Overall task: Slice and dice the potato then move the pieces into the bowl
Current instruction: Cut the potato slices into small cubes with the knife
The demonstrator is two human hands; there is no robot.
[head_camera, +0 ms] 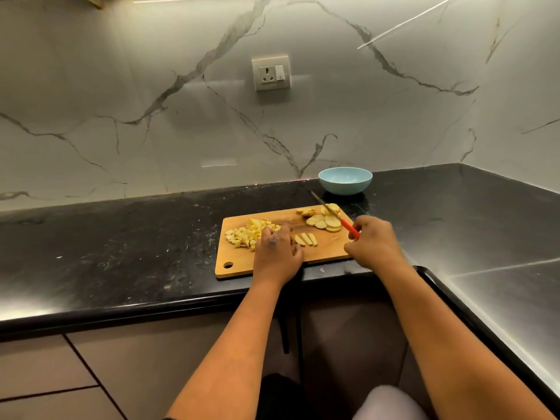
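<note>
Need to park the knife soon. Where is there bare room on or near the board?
Free: the cutting board near strip by its hole; the counter left of it. Crowded: diced potato, strips, round slices, bowl behind.

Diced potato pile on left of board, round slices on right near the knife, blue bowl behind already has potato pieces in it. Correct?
One error: the blue bowl holds no potato pieces; the head view shows its inside bare. The rest stands: the diced potato pile lies on the left of the board, and the round slices lie on the right near the knife.
</note>
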